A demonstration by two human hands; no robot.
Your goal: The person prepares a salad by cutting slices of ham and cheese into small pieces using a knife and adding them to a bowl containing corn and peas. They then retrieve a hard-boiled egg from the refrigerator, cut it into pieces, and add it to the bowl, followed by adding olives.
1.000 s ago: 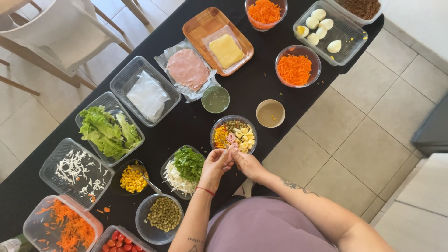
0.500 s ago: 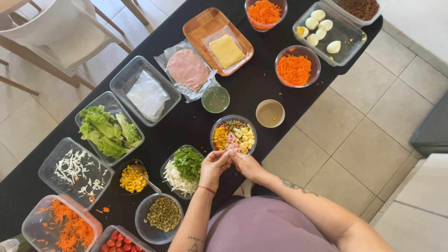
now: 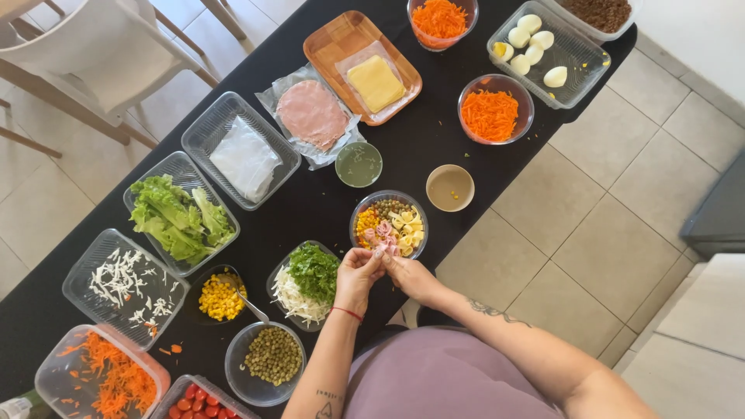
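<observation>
Ham pieces (image 3: pixel 382 239), pink and rolled, sit at the near edge of a clear salad bowl (image 3: pixel 388 225) on the black counter (image 3: pixel 310 206). The bowl also has yellow corn, green peas and pale cheese bits in it. Both hands meet just at its near rim. The left hand (image 3: pixel 358 273) has its fingers pinched together on a small pink piece of ham. The right hand (image 3: pixel 410 273) is pinched narrow too, touching the same spot, and I cannot tell if it holds its own piece.

Just left of the hands is a bowl of shredded cabbage and herbs (image 3: pixel 306 283). A bowl of peas (image 3: pixel 268 358) is nearer, and a bowl of corn (image 3: pixel 221 296) with a spoon is farther left. A small cup of brown sauce (image 3: pixel 450 188) stands to the right of the salad bowl.

The ham looks thin and soft, so it could tear or slip out and land on the counter. The salad bowl sits close to the counter's edge, so I think a hard push could slide it off.
</observation>
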